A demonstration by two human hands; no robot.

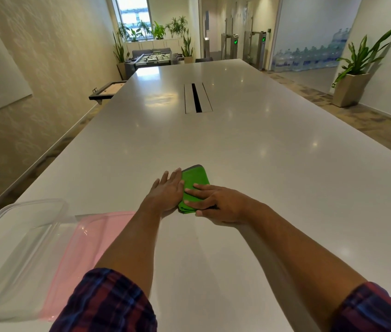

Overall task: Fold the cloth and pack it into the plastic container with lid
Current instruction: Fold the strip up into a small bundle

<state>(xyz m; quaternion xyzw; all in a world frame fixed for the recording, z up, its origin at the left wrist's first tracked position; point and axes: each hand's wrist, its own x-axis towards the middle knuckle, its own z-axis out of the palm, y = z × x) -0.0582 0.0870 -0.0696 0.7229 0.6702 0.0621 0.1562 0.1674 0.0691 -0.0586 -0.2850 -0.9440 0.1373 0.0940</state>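
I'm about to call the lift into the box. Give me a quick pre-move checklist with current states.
1. Cloth folded compact: ok, a small green pad on the table.
2. Both hands on it: ok, left hand flat at its left edge, right hand pressing on top.
3. Cloth gripped for lifting: not ok, hands lie flat, nothing pinched.
4. Container open: ok, no lid on it.
5. Container empty: ok, nothing shows through its clear walls.
6. Lid within reach: ok, pink, beside the container.
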